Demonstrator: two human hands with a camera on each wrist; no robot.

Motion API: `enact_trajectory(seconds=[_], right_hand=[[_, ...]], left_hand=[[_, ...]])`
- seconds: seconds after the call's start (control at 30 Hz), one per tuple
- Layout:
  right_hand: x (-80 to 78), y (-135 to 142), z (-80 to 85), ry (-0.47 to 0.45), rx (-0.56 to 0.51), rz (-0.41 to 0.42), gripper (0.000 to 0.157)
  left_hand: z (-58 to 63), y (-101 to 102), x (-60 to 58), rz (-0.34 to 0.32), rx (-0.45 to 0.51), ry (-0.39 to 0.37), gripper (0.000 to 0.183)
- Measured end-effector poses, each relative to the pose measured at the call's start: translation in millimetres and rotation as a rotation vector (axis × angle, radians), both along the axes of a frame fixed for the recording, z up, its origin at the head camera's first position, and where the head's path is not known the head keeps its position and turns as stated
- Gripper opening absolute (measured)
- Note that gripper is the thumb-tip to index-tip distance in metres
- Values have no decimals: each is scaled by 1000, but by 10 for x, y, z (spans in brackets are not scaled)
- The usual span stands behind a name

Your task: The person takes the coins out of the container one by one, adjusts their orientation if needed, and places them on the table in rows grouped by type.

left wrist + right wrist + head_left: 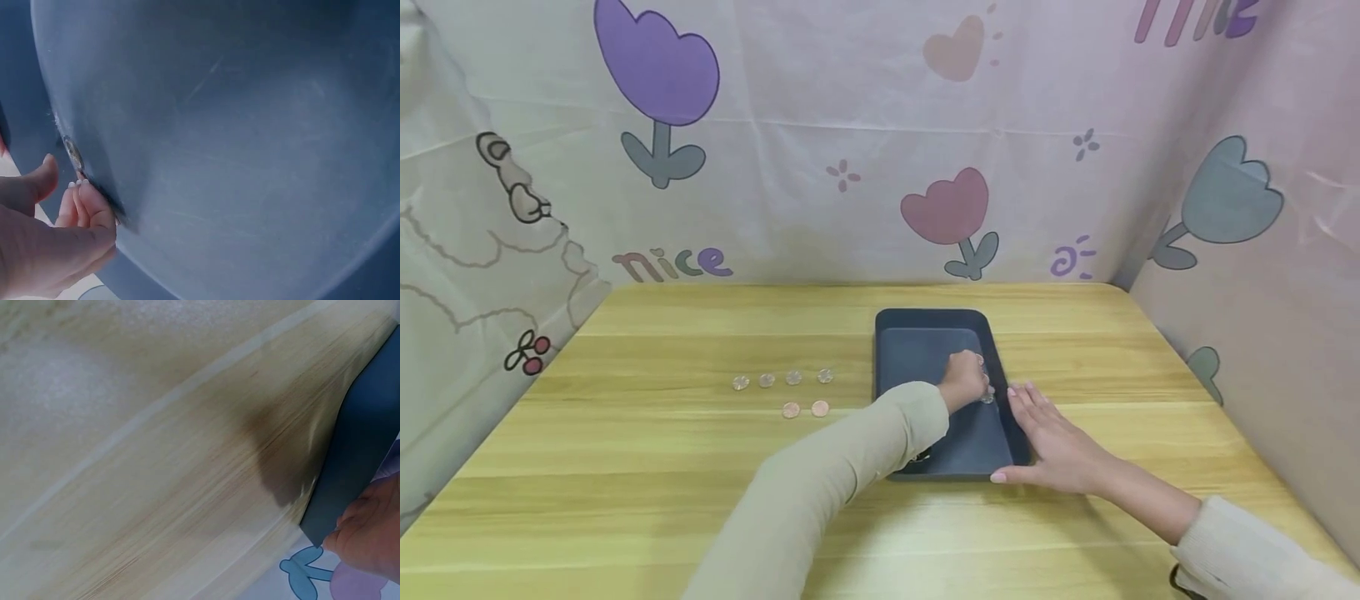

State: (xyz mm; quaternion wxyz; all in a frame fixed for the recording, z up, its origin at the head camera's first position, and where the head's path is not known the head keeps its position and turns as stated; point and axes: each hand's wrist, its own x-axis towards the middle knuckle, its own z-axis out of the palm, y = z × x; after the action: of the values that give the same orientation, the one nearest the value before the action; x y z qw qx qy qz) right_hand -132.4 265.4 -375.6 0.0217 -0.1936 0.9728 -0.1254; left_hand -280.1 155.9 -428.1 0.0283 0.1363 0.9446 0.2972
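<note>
My left hand (964, 380) reaches into a dark blue tray (925, 319), down by its right inner wall. Small shiny coins (988, 397) lie along that wall beside the hand. In the left wrist view, the bent fingertips (80, 185) are right at a coin (74, 153) on the tray's edge line, while the thumb stands apart. Flat against the tray's right outer side rests my right hand (1060, 446), its fingers extended and its thumb by the near corner. The right wrist view shows the right hand (369, 528) touching the tray wall (359, 444).
Left of the tray, a row of several silvery coins (767, 381) lies on the wooden table (647, 433). Two copper-coloured coins (805, 409) lie in front of them. A printed cloth (820, 100) hangs behind and along both sides of the table.
</note>
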Motion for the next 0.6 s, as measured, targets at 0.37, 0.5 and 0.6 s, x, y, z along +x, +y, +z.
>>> enact_trajectory(seconds=[0.37,0.5,0.6], right_hand=[[-4,-17,-4,-17,8,-13,113],[1,-6,-3,-11,11,-13,113],[2,-9,2,-10,6,-9,113]], left_hand=[[495,-194,415,1,-36,-77,26],[510,-188,438,-6,-47,-74,20],[499,-185,422,-10,-56,-89,20]])
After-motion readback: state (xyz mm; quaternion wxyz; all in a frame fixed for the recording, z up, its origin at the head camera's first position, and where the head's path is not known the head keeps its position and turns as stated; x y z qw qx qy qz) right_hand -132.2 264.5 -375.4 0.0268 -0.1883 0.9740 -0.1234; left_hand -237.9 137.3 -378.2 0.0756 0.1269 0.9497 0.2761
